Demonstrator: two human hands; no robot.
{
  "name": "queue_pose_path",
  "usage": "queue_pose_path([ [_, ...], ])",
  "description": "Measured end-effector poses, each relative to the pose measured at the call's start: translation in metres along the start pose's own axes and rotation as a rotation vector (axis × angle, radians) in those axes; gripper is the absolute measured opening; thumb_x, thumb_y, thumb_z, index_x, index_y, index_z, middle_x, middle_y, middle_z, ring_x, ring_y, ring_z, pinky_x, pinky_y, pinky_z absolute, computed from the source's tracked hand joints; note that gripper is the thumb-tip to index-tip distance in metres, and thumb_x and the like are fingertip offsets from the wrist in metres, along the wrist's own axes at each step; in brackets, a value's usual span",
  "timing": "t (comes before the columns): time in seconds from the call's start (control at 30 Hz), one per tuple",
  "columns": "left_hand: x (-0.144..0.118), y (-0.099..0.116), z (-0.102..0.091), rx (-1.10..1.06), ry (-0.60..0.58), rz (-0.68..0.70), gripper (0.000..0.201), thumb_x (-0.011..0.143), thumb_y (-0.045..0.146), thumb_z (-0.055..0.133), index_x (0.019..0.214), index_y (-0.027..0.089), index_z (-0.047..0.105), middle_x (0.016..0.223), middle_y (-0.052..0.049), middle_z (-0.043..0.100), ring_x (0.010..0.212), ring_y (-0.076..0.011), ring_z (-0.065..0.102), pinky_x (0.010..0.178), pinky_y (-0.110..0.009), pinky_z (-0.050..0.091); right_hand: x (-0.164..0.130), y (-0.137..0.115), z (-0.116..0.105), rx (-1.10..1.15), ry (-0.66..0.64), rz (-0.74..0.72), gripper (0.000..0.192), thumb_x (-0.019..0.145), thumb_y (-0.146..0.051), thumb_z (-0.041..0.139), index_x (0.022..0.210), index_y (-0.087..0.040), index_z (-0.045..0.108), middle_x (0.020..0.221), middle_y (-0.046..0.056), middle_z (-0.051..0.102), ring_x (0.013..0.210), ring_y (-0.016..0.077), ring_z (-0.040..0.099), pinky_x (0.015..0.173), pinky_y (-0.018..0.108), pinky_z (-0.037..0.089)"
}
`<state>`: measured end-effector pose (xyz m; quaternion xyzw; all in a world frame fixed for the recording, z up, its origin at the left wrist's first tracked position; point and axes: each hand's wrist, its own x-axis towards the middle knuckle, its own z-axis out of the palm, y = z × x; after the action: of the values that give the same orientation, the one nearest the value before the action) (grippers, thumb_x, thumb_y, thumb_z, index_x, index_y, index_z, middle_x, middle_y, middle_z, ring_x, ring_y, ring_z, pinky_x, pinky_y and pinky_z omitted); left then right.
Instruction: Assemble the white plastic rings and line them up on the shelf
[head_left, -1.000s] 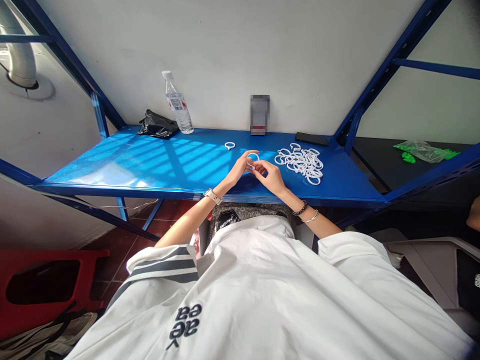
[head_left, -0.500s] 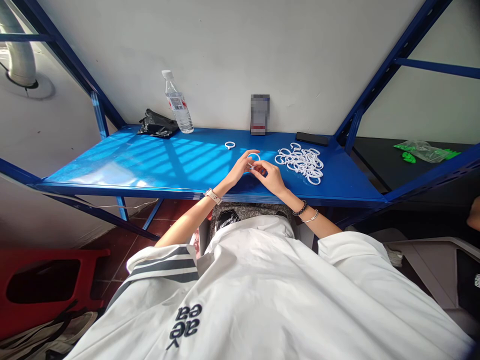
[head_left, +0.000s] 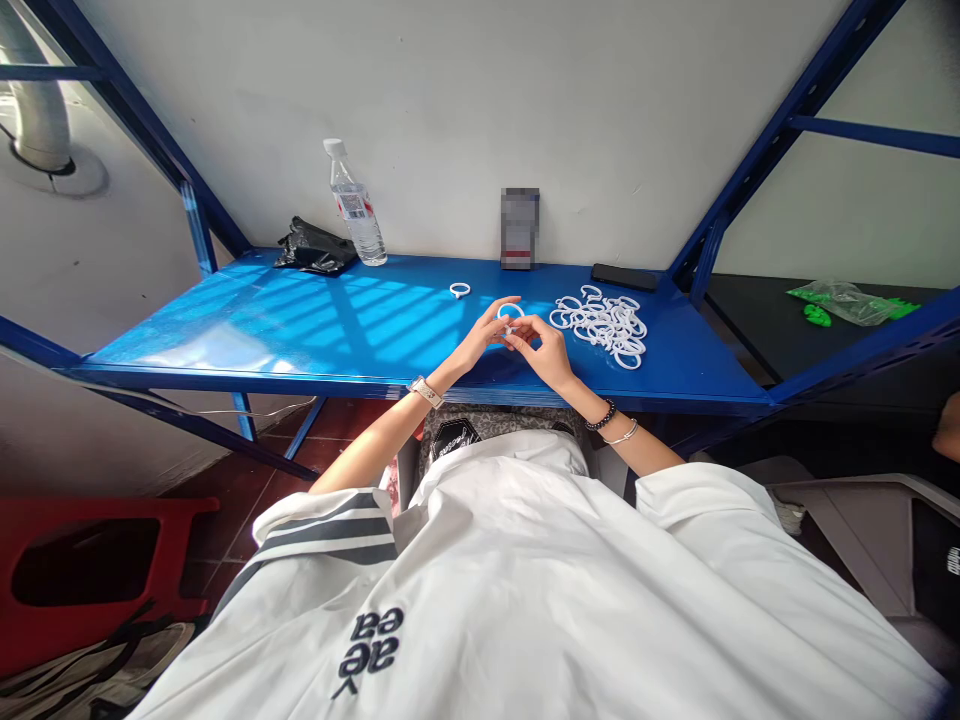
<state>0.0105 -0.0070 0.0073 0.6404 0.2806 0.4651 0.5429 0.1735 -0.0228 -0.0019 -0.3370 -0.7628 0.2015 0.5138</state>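
Note:
Between my two hands, just above the blue table (head_left: 405, 345), is a white plastic curtain ring (head_left: 511, 309) with its loop pointing up. My left hand (head_left: 484, 336) pinches its lower end, index finger stretched out past the loop. From the other side, the fingertips of my right hand (head_left: 541, 350) close on the same small lower part, which they partly cover. A single white ring with a small tab (head_left: 460, 290) lies on the table ahead and to the left. A loose pile of similar white rings (head_left: 604, 322) lies to the right of my right hand.
A water bottle (head_left: 358, 215) and a crumpled black plastic bag (head_left: 315, 247) stand at the back left. A blurred upright box (head_left: 520, 230) leans by the wall, and a black phone (head_left: 624, 277) lies back right. Green pieces in a clear bag (head_left: 847, 302) lie farther right.
Both hands stay together around the ring, with small finger shifts. The ring has moved slightly right. The pile and the single ring have not moved.

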Motion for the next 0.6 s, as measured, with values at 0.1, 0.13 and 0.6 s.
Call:
queue_pose_path([
  [0.1,-0.0013,0.0010,0.0005,-0.021,-0.037,0.033,0.060,0.091,0.052,0.056,0.142,0.022,0.045,0.100,-0.006,0.064,0.087,-0.0168,0.063,0.074,-0.026,0.054,-0.0002,-0.0021,-0.0010,0.020,0.032,-0.006,0.035,0.090,-0.057,0.060,0.098,-0.024,0.066,0.084,0.004,0.073,0.068,0.0200,0.067,0.070,0.037,0.057],
  [0.13,-0.0016,0.0011,0.0007,-0.023,-0.052,0.045,0.061,0.091,0.053,0.056,0.142,0.022,0.044,0.102,-0.007,0.064,0.088,-0.0169,0.063,0.074,-0.026,0.054,-0.0002,-0.0025,-0.0014,0.019,0.044,-0.007,0.035,0.090,-0.058,0.059,0.098,-0.024,0.066,0.086,0.005,0.073,0.069,0.0202,0.067,0.071,0.037,0.057],
  [0.6,0.0005,-0.0050,0.0014,0.007,-0.113,0.091,0.067,0.091,0.058,0.057,0.146,0.024,0.039,0.091,-0.004,0.061,0.084,-0.0154,0.064,0.070,-0.024,0.054,-0.0013,-0.0035,-0.0011,-0.039,0.092,-0.023,0.030,0.095,-0.051,0.054,0.091,-0.023,0.064,0.081,0.004,0.072,0.067,0.0189,0.066,0.069,0.036,0.056],
])
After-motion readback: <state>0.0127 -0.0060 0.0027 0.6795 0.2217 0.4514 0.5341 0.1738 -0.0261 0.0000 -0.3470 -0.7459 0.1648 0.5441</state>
